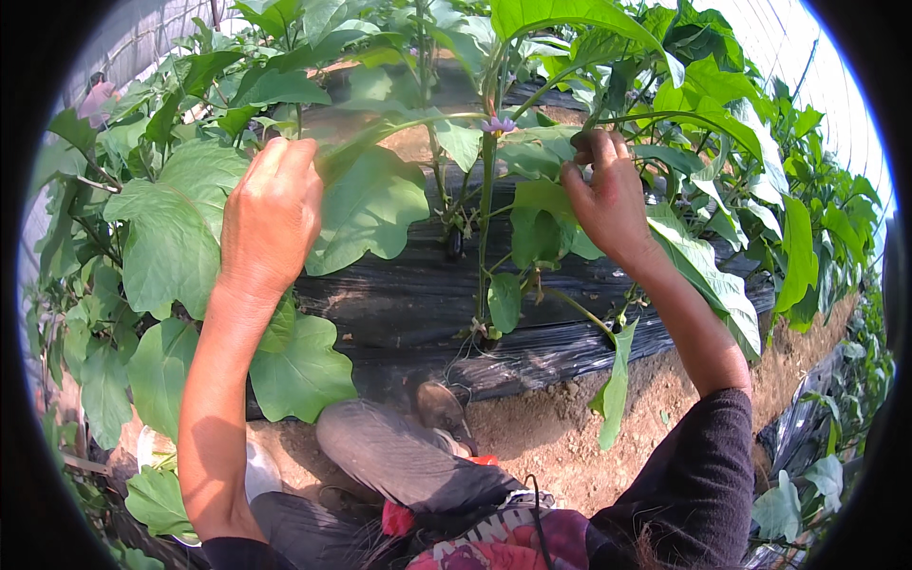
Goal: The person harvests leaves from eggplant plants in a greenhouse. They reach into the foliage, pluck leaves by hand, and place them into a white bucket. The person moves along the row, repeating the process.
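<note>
My left hand [273, 206] is raised with its back to me and its fingers curled. It meets the edge of a broad eggplant leaf [370, 214]; the fingertips are hidden, so I cannot tell whether they grip it. My right hand [605, 192] has its fingers bent around a green shoot [602, 117] at the base of a long leaf stalk, thumb lower down. Between the hands stands an upright eggplant stem [487, 199], with a purple flower [498, 126] near its top. A small dark eggplant fruit [454, 244] hangs left of this stem.
Black plastic mulch film [385, 306] covers the bed, and bare soil [541, 442] runs along its front. Thin string [456, 356] lies at the stem's base. My shoe [442, 410] is against the bed. A white container [260, 470] stands beneath my left forearm. Dense foliage flanks both sides.
</note>
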`<action>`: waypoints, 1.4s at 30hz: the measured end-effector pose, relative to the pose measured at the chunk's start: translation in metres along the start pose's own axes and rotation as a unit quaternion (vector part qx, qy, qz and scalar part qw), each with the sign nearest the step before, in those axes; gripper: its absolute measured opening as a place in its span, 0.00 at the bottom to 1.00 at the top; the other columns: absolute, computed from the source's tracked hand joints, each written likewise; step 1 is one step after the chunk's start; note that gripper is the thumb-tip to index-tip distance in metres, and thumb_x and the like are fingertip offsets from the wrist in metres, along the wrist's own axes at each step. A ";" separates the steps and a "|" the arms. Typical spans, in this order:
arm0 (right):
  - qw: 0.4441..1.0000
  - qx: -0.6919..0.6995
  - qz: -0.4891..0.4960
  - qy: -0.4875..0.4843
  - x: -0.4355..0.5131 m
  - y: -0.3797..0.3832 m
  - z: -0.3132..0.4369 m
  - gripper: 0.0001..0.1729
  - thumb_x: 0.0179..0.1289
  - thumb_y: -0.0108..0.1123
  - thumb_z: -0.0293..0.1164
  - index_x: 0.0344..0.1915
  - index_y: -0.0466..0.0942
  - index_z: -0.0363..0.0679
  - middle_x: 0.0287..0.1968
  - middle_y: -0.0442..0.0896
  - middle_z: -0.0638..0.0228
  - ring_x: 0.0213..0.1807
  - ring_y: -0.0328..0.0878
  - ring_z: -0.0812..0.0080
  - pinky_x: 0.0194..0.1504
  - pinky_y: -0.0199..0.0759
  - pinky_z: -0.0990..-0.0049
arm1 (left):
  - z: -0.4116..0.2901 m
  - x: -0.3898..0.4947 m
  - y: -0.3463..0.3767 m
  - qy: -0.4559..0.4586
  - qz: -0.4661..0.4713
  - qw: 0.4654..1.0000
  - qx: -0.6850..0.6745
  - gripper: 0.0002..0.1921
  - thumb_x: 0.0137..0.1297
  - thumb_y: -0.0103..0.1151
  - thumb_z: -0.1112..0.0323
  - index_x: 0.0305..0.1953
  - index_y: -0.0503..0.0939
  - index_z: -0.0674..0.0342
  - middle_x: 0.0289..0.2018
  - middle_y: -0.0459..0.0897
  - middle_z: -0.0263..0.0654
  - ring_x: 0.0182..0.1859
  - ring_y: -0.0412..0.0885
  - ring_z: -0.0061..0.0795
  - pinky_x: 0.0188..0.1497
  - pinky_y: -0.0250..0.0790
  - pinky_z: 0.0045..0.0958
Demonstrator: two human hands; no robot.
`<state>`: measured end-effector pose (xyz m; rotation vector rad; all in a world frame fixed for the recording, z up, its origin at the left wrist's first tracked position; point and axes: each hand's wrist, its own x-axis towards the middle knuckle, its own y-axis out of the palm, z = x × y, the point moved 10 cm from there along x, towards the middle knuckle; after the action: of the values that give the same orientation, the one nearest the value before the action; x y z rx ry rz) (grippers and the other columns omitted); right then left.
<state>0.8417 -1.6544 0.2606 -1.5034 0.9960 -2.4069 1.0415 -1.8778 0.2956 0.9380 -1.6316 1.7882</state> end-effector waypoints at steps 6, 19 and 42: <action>0.988 0.148 -0.010 -0.038 0.022 0.010 0.046 0.15 0.64 0.57 0.26 0.51 0.75 0.37 0.46 0.78 0.58 0.44 0.82 0.66 0.43 0.76 0.70 | -0.015 -0.006 -0.010 0.039 -0.020 0.999 0.016 0.11 0.57 0.56 0.77 0.42 0.74 0.66 0.36 0.76 0.48 0.41 0.77 0.49 0.44 0.71 0.43; 0.970 0.231 0.066 -0.014 0.066 0.059 0.055 0.17 0.70 0.54 0.32 0.50 0.76 0.30 0.42 0.79 0.60 0.43 0.80 0.68 0.46 0.73 0.71 | -0.016 -0.019 -0.027 0.039 -0.026 0.999 0.015 0.13 0.55 0.57 0.78 0.43 0.76 0.67 0.32 0.73 0.44 0.38 0.76 0.44 0.41 0.71 0.40; 0.976 0.186 0.068 -0.094 0.065 0.067 0.080 0.12 0.64 0.59 0.33 0.43 0.81 0.38 0.37 0.80 0.57 0.43 0.75 0.53 0.45 0.69 0.59 | -0.114 0.021 -0.066 0.298 -0.169 0.938 0.056 0.09 0.48 0.59 0.68 0.33 0.78 0.61 0.39 0.77 0.34 0.40 0.76 0.32 0.39 0.67 0.33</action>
<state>0.8618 -1.7717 0.2925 -1.4383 0.5495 -2.1561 1.0650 -1.7578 0.3500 0.5877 -0.9357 1.7070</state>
